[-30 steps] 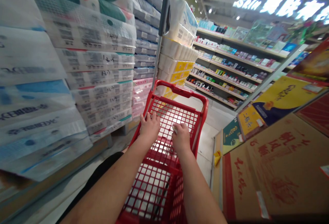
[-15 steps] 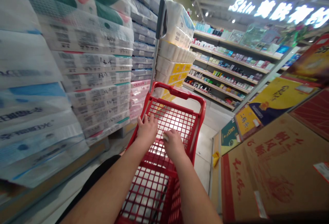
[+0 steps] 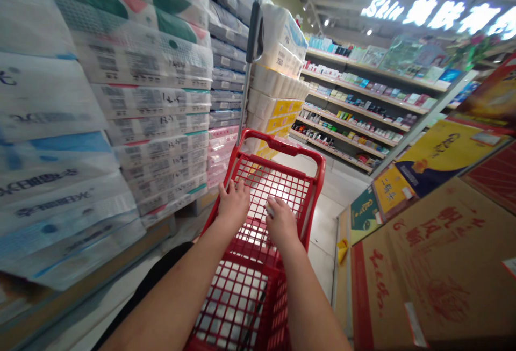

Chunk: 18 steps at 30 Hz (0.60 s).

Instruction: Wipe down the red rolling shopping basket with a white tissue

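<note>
In front of me stands a red plastic shopping trolley (image 3: 318, 176) with grid-patterned walls. My left hand (image 3: 235, 200) is over its left side, palm down, fingers spread and holding nothing. Whether its fingertips touch the grid I cannot tell. My right hand (image 3: 282, 221) is above the middle of the grid, its fingers bent together around a small whitish piece (image 3: 269, 209). Most of that piece is hidden by the fingers, so its kind does not show. White floor tiles show through the grid's holes.
Plastic-wrapped paper packs (image 3: 161, 104) are piled high along the left. A grey metal pole (image 3: 246, 87) rises beside the trolley's far left corner. Cardboard boxes (image 3: 427, 265) line the right side. Shelves of small goods (image 3: 358, 98) stand at the far end.
My right hand has moved slightly right and away from my left hand, its fingers a little straighter. The left hand keeps its spread pose. The whole view has shifted slightly.
</note>
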Each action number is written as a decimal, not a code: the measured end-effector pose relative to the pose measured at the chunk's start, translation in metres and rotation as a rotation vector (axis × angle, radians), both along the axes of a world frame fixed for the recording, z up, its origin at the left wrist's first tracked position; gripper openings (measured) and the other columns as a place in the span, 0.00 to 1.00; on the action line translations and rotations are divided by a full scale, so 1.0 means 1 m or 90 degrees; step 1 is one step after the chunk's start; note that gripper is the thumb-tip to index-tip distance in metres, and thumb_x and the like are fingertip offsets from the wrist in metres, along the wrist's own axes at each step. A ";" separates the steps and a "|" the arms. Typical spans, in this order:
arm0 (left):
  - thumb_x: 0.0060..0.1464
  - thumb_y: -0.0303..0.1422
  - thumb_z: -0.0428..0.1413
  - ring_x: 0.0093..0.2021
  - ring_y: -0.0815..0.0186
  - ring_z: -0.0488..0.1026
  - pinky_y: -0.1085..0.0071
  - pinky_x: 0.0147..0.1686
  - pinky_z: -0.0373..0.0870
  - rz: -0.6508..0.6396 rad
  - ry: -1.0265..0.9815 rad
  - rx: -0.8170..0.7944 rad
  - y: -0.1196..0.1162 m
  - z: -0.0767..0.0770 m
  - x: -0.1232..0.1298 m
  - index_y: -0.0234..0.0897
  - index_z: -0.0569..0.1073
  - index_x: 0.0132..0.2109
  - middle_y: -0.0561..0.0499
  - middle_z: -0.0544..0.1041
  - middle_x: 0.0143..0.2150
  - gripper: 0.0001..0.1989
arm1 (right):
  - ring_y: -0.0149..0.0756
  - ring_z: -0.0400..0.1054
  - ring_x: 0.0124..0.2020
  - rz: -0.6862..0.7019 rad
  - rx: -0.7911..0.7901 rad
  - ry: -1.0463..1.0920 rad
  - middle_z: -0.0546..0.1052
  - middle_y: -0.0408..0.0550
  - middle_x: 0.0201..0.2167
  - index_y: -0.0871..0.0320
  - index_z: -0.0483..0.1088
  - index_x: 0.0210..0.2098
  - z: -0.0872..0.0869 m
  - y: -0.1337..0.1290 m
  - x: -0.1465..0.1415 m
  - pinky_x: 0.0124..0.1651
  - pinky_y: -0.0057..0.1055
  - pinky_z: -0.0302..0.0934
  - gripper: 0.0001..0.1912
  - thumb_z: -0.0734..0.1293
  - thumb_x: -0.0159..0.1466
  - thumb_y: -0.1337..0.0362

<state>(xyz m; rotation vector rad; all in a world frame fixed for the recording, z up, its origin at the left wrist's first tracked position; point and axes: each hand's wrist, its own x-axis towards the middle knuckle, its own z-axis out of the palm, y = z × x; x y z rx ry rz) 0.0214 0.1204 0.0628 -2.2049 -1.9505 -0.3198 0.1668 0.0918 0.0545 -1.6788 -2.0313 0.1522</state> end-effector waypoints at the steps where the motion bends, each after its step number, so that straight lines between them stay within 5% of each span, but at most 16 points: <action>1: 0.52 0.24 0.50 0.66 0.40 0.54 0.35 0.61 0.44 0.000 -0.001 -0.001 0.000 0.000 0.000 0.31 0.68 0.57 0.35 0.61 0.66 0.24 | 0.44 0.62 0.55 -0.023 0.001 -0.005 0.69 0.51 0.56 0.53 0.71 0.52 -0.001 0.000 -0.002 0.52 0.37 0.60 0.25 0.63 0.57 0.75; 6: 0.53 0.25 0.50 0.66 0.41 0.55 0.36 0.62 0.44 0.001 -0.002 0.005 -0.001 0.001 0.000 0.31 0.68 0.57 0.35 0.62 0.65 0.23 | 0.39 0.64 0.46 0.062 0.026 0.011 0.72 0.50 0.43 0.53 0.75 0.42 -0.007 0.005 -0.005 0.45 0.31 0.61 0.23 0.60 0.54 0.81; 11: 0.52 0.23 0.49 0.66 0.40 0.55 0.35 0.61 0.44 -0.001 -0.017 -0.003 0.001 0.001 -0.002 0.31 0.68 0.57 0.36 0.62 0.66 0.24 | 0.41 0.63 0.45 -0.086 0.102 0.062 0.72 0.51 0.42 0.56 0.74 0.43 -0.007 0.010 0.005 0.45 0.32 0.61 0.22 0.60 0.54 0.80; 15: 0.53 0.24 0.50 0.67 0.41 0.53 0.34 0.62 0.41 0.000 -0.034 0.001 0.001 0.000 -0.002 0.33 0.68 0.57 0.35 0.61 0.66 0.23 | 0.39 0.63 0.45 0.087 0.056 0.023 0.73 0.48 0.41 0.54 0.76 0.40 -0.011 0.009 -0.002 0.47 0.32 0.60 0.22 0.61 0.53 0.81; 18: 0.52 0.24 0.51 0.67 0.42 0.53 0.34 0.62 0.41 -0.005 -0.037 -0.004 0.001 0.001 -0.002 0.34 0.68 0.57 0.37 0.61 0.66 0.24 | 0.38 0.64 0.45 0.034 0.067 0.058 0.72 0.48 0.43 0.54 0.75 0.42 -0.011 0.011 -0.002 0.46 0.31 0.60 0.22 0.61 0.55 0.80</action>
